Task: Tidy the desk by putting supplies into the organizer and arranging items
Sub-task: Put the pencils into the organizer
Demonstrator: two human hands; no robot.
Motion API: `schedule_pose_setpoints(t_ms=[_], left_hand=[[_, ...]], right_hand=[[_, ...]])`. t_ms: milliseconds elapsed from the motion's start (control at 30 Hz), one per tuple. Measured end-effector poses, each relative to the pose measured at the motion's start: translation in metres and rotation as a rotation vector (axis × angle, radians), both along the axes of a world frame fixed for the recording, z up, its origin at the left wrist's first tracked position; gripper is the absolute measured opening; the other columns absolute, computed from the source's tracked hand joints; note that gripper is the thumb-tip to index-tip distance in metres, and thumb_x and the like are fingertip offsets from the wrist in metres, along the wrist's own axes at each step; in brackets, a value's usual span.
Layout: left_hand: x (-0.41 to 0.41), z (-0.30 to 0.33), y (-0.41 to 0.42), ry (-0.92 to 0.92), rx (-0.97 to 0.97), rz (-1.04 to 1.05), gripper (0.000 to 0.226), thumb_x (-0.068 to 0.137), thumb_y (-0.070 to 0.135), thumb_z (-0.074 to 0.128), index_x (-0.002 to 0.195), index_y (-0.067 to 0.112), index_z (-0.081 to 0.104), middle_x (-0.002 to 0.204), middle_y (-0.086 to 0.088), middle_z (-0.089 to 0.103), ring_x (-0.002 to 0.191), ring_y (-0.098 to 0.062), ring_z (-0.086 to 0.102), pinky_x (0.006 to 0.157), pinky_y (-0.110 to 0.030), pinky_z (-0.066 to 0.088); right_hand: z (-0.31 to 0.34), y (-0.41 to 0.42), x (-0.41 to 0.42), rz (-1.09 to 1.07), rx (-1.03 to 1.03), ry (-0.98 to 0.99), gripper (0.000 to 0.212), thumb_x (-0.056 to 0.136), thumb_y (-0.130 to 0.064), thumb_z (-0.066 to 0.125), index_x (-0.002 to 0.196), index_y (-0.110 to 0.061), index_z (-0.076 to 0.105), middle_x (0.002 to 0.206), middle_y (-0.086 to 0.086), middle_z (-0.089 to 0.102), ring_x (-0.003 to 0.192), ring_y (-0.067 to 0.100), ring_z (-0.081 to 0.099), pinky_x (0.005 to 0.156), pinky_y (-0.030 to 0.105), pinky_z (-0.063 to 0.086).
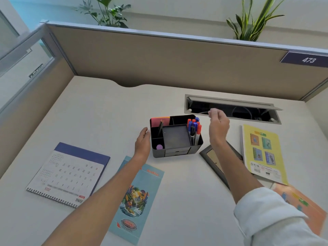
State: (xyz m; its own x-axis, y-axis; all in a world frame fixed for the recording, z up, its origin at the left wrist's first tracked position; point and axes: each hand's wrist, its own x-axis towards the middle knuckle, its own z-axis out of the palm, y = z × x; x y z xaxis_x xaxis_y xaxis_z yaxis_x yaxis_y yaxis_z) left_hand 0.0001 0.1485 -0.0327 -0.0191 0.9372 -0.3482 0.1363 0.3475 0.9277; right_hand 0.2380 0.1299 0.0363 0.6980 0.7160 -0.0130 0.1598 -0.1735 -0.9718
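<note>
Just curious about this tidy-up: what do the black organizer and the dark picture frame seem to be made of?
The organizer looks like moulded plastic, matt black: thin even walls, rounded corners, little shine. The picture frame, lying flat and partly hidden under the right forearm, has a dark brown-grey moulding with a faint sheen; wood or plastic, the look leaves it open.

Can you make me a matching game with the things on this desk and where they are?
Things:
1. red and blue markers
2. small purple round eraser
3. white spiral-bound calendar
4. yellow notebook

Places:
A. far left of the desk
B. right of the picture frame
C. right compartment of the black organizer
D. front-left compartment of the organizer

Pairs: 1-C, 2-D, 3-A, 4-B
</note>
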Motion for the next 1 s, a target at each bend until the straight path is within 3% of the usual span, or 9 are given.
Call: schedule_pose_setpoints(t_ms=[100,233,300,433,567,700,800,900,1000], left_hand=[[0.004,-0.006,0.003,-0.118,-0.073,-0.004,0.051,0.102,0.039,0.031,0.149,0.02,0.029,0.154,0.006,0.03,0.142,-0.012,0.027,0.119,-0.039,0.02],[0.003,-0.025,0.005,-0.212,-0.139,-0.012,0.06,0.096,0.054,0.032,0.149,0.025,0.029,0.155,0.006,0.03,0.142,-0.01,0.026,0.12,-0.039,0.019],[0.001,-0.035,0.005,-0.233,-0.144,-0.054,0.07,0.086,0.064,0.036,0.146,0.029,0.034,0.151,0.005,0.038,0.139,-0.011,0.033,0.119,-0.041,0.022],[0.004,-0.027,0.006,-0.266,-0.119,-0.081,0.045,0.101,0.047,0.026,0.138,0.031,0.045,0.139,0.001,0.053,0.13,-0.016,0.046,0.113,-0.04,0.032],[0.01,-0.024,0.008,-0.339,-0.112,-0.066,0.035,0.104,0.038,0.025,0.125,0.036,0.053,0.117,0.008,0.066,0.11,-0.01,0.06,0.096,-0.03,0.046],[0.016,-0.026,0.01,-0.403,-0.129,-0.029,0.037,0.103,0.039,0.028,0.129,0.033,0.054,0.121,0.004,0.065,0.112,-0.014,0.059,0.1,-0.033,0.044],[0.017,-0.029,0.015,-0.415,-0.135,-0.008,0.035,0.103,0.04,0.029,0.122,0.034,0.059,0.11,0.006,0.07,0.104,-0.012,0.063,0.096,-0.032,0.046],[0.013,-0.026,0.023,-0.419,-0.135,-0.038,0.04,0.103,0.039,0.03,0.133,0.028,0.053,0.128,-0.002,0.062,0.119,-0.019,0.057,0.105,-0.037,0.042],[0.008,-0.018,0.037,-0.402,-0.125,-0.065,0.038,0.102,0.039,0.032,0.128,0.029,0.058,0.122,-0.001,0.065,0.114,-0.02,0.059,0.102,-0.038,0.042]], right_hand=[[-0.024,-0.005,0.012,0.147,-0.11,0.214,0.033,0.105,-0.031,0.033,0.119,-0.017,0.059,0.119,0.002,0.062,0.119,0.017,0.053,0.106,0.036,0.04],[-0.051,-0.005,0.014,0.243,-0.179,0.468,0.046,0.106,-0.038,0.023,0.13,-0.016,0.055,0.132,0.002,0.059,0.129,0.017,0.049,0.114,0.037,0.032],[-0.062,-0.001,0.014,0.259,-0.174,0.548,0.05,0.105,-0.042,0.022,0.129,-0.014,0.056,0.127,0.003,0.063,0.126,0.018,0.054,0.114,0.038,0.034],[-0.07,0.007,0.011,0.226,-0.189,0.649,0.048,0.103,-0.046,0.029,0.118,-0.018,0.065,0.105,0.001,0.074,0.111,0.02,0.064,0.106,0.04,0.043],[-0.073,0.008,0.008,0.202,-0.225,0.721,0.053,0.103,-0.049,0.027,0.129,-0.016,0.059,0.101,0.001,0.072,0.1,0.022,0.066,0.085,0.035,0.053],[-0.075,0.01,0.006,0.131,-0.284,0.714,0.044,0.101,-0.051,0.033,0.108,-0.022,0.065,0.08,-0.002,0.074,0.082,0.018,0.068,0.068,0.03,0.053],[-0.08,0.013,0.007,0.115,-0.302,0.693,0.044,0.099,-0.053,0.036,0.107,-0.024,0.067,0.071,-0.003,0.075,0.079,0.02,0.069,0.07,0.032,0.055],[-0.083,0.015,0.005,0.137,-0.294,0.694,0.046,0.099,-0.054,0.036,0.102,-0.022,0.069,0.071,-0.002,0.075,0.079,0.02,0.069,0.081,0.035,0.055],[-0.079,0.02,0.0,0.144,-0.245,0.742,0.041,0.101,-0.049,0.036,0.097,-0.022,0.067,0.071,-0.005,0.074,0.072,0.013,0.069,0.073,0.031,0.053]])
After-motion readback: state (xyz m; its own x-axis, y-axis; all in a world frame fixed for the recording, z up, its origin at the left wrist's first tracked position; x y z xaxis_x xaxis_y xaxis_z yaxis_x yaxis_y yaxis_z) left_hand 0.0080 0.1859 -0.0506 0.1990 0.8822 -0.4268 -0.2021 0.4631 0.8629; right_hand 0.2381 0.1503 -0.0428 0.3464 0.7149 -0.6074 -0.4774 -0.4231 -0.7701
